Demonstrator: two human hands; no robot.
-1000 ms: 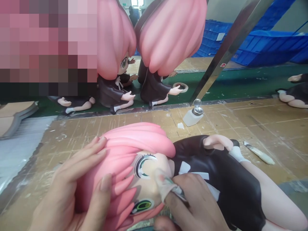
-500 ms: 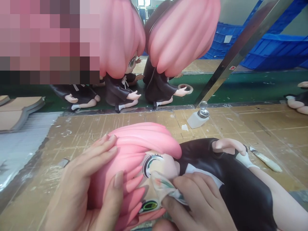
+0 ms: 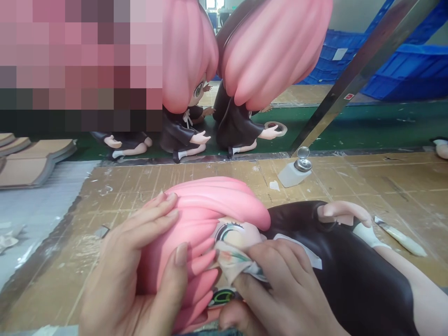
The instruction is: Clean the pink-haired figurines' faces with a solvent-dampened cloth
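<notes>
Figure w/ molded pink hair & black dress [image 3: 336, 238] lies on brown cardboard-covered worktop [image 3: 196, 171], head toward L. L hand [image 3: 136, 256]: open, fingers & thumb apart, cupping hair side of head. R hand [image 3: 280, 280]: fingers closed, pinching 1 white cloth w/ red/green marks [image 3: 236, 261] against face, beside upper eye. White plastic bottle w/ raised metal lid [image 3: 294, 174] stands beyond figure. Slim white-handled tool [image 3: 401, 237] lies nr. sock; poss. blade or brush, tip unclear.

Scuffed brown worktop [image 3: 350, 184], reclining pink-haired figure [image 3: 297, 219], white bottle [image 3: 293, 175], slender tool [image 3: 401, 237], pale scrap [image 3: 274, 185]
</notes>
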